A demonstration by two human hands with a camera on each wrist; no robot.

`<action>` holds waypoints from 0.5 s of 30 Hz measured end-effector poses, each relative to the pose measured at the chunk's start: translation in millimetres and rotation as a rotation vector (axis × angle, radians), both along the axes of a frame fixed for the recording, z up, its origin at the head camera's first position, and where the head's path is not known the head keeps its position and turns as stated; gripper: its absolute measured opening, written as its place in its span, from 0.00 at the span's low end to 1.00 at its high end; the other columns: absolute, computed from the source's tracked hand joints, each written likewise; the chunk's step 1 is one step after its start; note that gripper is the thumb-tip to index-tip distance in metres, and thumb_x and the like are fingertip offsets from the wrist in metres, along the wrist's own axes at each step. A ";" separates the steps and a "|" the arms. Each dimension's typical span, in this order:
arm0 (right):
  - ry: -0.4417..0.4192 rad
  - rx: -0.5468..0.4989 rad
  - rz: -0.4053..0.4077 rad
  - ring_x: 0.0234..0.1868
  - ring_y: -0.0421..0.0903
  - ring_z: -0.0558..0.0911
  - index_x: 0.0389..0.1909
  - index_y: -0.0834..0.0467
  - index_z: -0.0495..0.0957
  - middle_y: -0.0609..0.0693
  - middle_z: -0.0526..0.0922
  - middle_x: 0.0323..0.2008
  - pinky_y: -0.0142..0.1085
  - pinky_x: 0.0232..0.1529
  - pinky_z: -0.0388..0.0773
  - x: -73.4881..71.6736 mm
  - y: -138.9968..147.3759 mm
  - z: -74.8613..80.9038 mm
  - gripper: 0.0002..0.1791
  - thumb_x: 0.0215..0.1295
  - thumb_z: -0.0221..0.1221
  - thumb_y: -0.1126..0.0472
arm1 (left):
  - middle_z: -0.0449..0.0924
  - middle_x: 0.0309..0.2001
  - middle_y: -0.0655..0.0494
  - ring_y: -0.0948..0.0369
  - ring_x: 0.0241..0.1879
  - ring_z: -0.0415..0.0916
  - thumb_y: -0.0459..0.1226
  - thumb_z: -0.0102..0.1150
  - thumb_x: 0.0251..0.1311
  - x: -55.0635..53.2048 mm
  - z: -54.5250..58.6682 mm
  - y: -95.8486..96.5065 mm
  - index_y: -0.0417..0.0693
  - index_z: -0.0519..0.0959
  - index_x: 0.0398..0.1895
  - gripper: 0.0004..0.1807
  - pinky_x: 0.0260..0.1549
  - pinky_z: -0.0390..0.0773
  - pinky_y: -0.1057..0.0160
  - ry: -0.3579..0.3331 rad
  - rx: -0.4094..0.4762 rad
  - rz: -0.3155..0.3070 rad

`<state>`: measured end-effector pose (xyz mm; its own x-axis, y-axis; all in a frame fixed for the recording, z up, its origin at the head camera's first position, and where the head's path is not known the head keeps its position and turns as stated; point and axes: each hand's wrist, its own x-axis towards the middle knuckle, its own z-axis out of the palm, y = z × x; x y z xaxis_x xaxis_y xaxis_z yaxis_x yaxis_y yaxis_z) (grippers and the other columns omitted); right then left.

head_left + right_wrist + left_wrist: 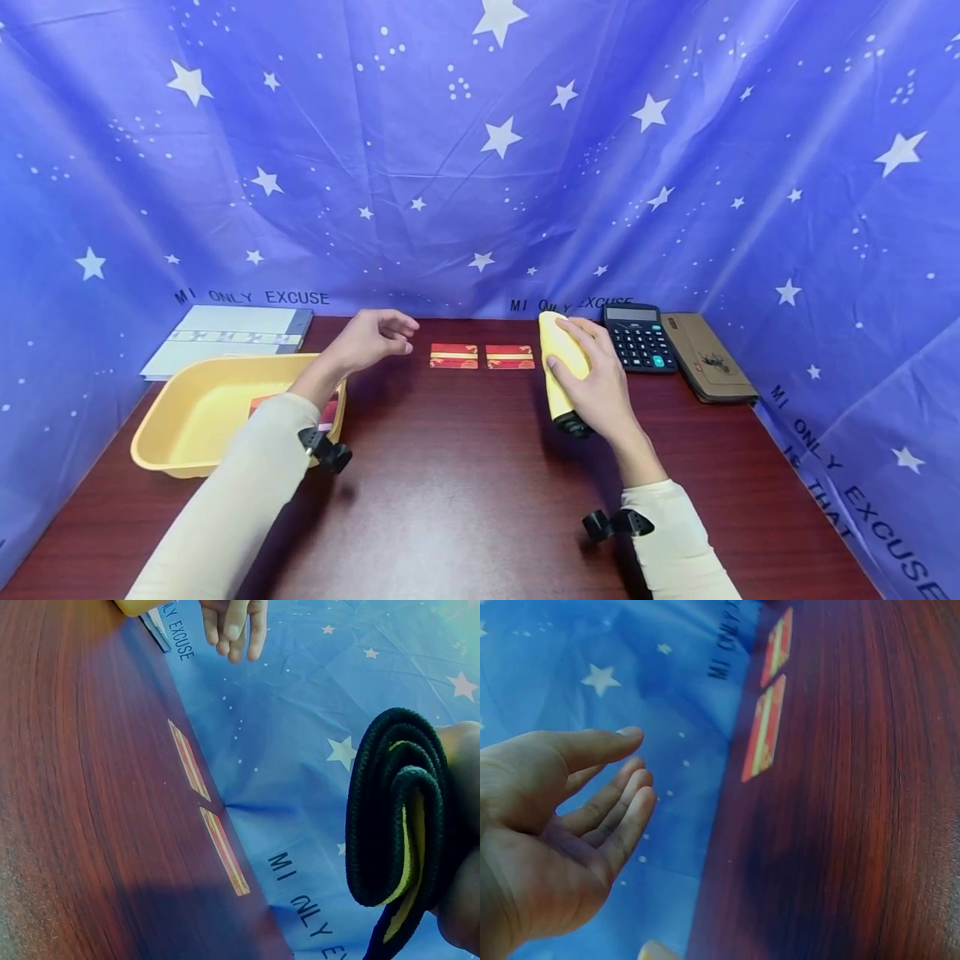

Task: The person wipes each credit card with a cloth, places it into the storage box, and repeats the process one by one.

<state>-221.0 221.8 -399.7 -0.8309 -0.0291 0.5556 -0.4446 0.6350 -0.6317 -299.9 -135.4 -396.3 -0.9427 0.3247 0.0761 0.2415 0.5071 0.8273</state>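
My right hand (pixel 600 379) grips a folded cloth (pixel 561 362), yellow on one face and black on the other, above the right part of the table. Seen from the right wrist, the folded black edge (pixel 397 802) shows its layers with yellow between them. My left hand (pixel 372 340) hovers with loosely bent fingers and nothing in it, as the left wrist view also shows. Two red cards with a gold band, a left one (pixel 453 357) and a right one (pixel 509 357), lie side by side between my hands near the table's back edge.
A yellow basin (pixel 176 433) with red items inside stands at the left, partly behind my left forearm. Behind it lies a white and grey flat box (pixel 225 325). A black calculator (pixel 640 337) and a brown pouch (pixel 708 358) sit at the back right, before a starry blue curtain (pixel 465 167).
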 end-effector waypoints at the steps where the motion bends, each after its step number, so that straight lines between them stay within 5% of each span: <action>1: 0.001 -0.001 -0.001 0.64 0.52 0.74 0.67 0.50 0.78 0.54 0.74 0.67 0.38 0.54 0.72 -0.1 0.3 0.2 0.31 0.60 0.71 0.63 | 0.87 0.48 0.40 0.51 0.47 0.85 0.28 0.68 0.60 -3.3 -1.6 2.0 0.38 0.83 0.55 0.18 0.46 0.85 0.64 0.003 0.003 -0.005; 7: -0.002 -0.010 0.008 0.65 0.51 0.74 0.67 0.50 0.78 0.53 0.74 0.67 0.35 0.56 0.71 -0.6 -0.7 1.2 0.32 0.60 0.71 0.63 | 0.85 0.50 0.34 0.52 0.46 0.85 0.27 0.71 0.57 -16.8 -11.5 16.5 0.36 0.82 0.56 0.21 0.45 0.85 0.65 -0.021 0.018 -0.021; 15: -0.002 -0.013 0.007 0.64 0.51 0.74 0.67 0.50 0.79 0.53 0.75 0.67 0.38 0.57 0.71 -1.8 -2.9 -1.3 0.31 0.60 0.71 0.63 | 0.85 0.55 0.36 0.54 0.47 0.84 0.27 0.73 0.55 -28.1 -26.9 33.8 0.37 0.81 0.59 0.26 0.49 0.83 0.63 -0.101 -0.039 0.034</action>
